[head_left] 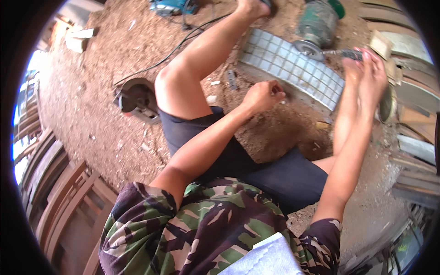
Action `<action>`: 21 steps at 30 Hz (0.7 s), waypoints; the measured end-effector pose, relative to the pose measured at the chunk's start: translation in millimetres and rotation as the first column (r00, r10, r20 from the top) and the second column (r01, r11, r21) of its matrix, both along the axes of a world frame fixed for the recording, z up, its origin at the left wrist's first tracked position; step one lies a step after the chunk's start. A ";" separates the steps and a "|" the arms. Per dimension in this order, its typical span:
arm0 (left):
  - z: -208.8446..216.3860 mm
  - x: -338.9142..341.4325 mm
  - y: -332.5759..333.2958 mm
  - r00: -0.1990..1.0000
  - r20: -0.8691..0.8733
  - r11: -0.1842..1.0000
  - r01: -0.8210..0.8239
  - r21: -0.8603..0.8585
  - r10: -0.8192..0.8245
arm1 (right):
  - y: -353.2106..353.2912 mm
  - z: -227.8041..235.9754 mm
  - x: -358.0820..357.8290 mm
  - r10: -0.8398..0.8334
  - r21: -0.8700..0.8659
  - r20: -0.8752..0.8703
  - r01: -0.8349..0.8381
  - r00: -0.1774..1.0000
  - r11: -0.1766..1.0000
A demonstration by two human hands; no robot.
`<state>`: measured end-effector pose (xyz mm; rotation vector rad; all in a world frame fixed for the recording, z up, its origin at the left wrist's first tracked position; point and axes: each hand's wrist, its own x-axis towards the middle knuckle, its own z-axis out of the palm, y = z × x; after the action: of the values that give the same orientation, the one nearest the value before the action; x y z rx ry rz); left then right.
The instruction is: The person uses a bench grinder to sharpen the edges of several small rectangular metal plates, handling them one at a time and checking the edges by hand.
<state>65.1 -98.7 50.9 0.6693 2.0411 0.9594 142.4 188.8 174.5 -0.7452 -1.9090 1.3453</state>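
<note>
"Dark-handled tool point(352, 54) is sitting where?"

"It is resting in the person's right hand point(372, 73), to the right of the tiled slab point(293, 64), and its thin shaft is pointing left toward the round disc point(309, 49) on the green machine point(318, 23)."

"Are those fingers gripping it?"

"Yes, they are clamping its dark end."

"And the left hand point(265, 97)?"

"It is hovering near the slab's nearer edge, fingers curling inward; whether they are meeting or pinching anything, nobody can tell."
</note>
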 end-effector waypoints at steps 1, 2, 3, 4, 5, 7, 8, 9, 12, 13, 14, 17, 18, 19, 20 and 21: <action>-2.1 -0.6 -0.1 0.998 -0.056 0.998 -0.004 -0.055 0.001 | -6.4 -4.6 7.8 -0.014 0.075 -0.010 0.014 1.000 0.997; -4.3 -2.3 -4.7 0.994 -0.111 0.994 -0.010 -0.112 -0.002 | -13.5 -10.3 15.2 -0.027 0.149 -0.021 0.030 0.999 0.988; -10.2 -3.0 -10.9 0.988 -0.149 0.989 -0.062 -0.135 0.042 | -24.3 -12.2 23.6 -0.048 0.157 0.015 0.045 0.999 0.987; -23.5 -5.9 -21.2 0.961 -0.263 0.979 -0.132 -0.156 0.088 | -33.9 -12.6 29.8 -0.066 0.172 0.053 0.056 0.996 0.983; -37.8 -12.8 -33.8 0.919 -0.375 0.965 -0.201 -0.170 0.126 | -39.2 -18.4 33.8 -0.019 0.180 0.004 0.018 1.000 0.984; -53.4 -26.4 -52.5 0.821 -0.528 0.922 -0.350 -0.166 0.217 | -45.5 -35.1 45.9 -0.134 0.040 -0.019 0.135 0.991 0.990; -57.4 -35.1 -59.2 0.796 -0.570 0.888 -0.396 -0.234 0.205 | -46.7 -43.2 51.8 -0.195 -0.030 -0.025 0.195 0.980 0.980; -58.6 -42.1 -62.1 0.777 -0.598 0.862 -0.428 -0.272 0.197 | -44.0 -50.3 55.2 -0.210 -0.046 -0.063 0.207 0.976 0.977; -65.1 -46.0 -67.9 0.718 -0.686 0.834 -0.448 -0.322 0.121 | -32.5 -68.5 65.5 -0.202 -0.059 -0.102 0.197 0.974 0.979; -71.0 -46.9 -70.3 0.692 -0.716 0.833 -0.448 -0.324 0.093 | -29.3 -71.9 66.0 -0.197 -0.061 -0.114 0.191 0.974 0.980; -76.8 -49.0 -72.5 0.692 -0.718 0.828 -0.445 -0.341 0.076 | -26.4 -75.2 66.3 -0.192 -0.062 -0.126 0.186 0.973 0.981; -87.0 -51.8 -74.2 0.690 -0.722 0.817 -0.447 -0.364 0.055 | -27.3 -75.8 64.6 -0.189 -0.004 -0.098 0.190 0.977 0.982; -81.5 -47.3 -68.7 0.689 -0.722 0.826 -0.441 -0.351 0.061 | -25.1 -77.1 69.1 -0.201 0.034 -0.070 0.204 0.977 0.978; -76.2 -44.8 -64.5 0.688 -0.723 0.834 -0.436 -0.339 0.066 | -23.3 -80.2 71.0 -0.196 0.016 -0.090 0.199 0.976 0.980; -77.7 -46.7 -63.7 0.709 -0.702 0.844 -0.416 -0.339 0.067 | -22.9 -83.8 72.2 -0.200 -0.010 -0.081 0.200 0.976 0.980; -75.8 -50.6 -66.5 0.727 -0.683 0.852 -0.398 -0.340 0.067 | -25.5 -86.4 70.7 -0.177 -0.001 -0.095 0.178 0.980 0.984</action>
<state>14.5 -165.2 -24.9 0.5093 2.9163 0.3150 213.1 163.4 88.1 -0.8134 -1.7296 1.2404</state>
